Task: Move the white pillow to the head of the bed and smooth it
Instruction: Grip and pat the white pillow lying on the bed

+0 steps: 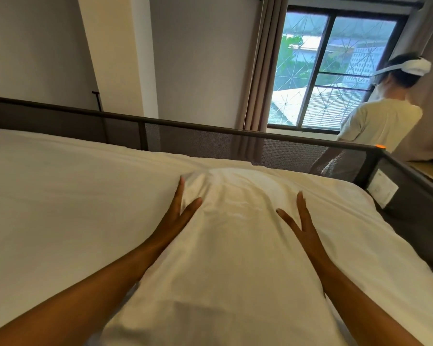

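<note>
The white pillow (233, 236) lies lengthwise on the white bed (60, 186), stretching from near me toward the far rail. My left hand (178, 216) rests flat along the pillow's left side, fingers straight and thumb spread onto the fabric. Along the pillow's right side my right hand (300, 226) lies flat in the same way. Neither hand grips anything. The pillow's far end is wrinkled between the two hands.
A dark mesh rail (210, 136) borders the far and right edges of the bed. Behind it are a window (330, 71) with curtains and a person (375, 121) in a light shirt standing at the right. Grey walls fill the back left.
</note>
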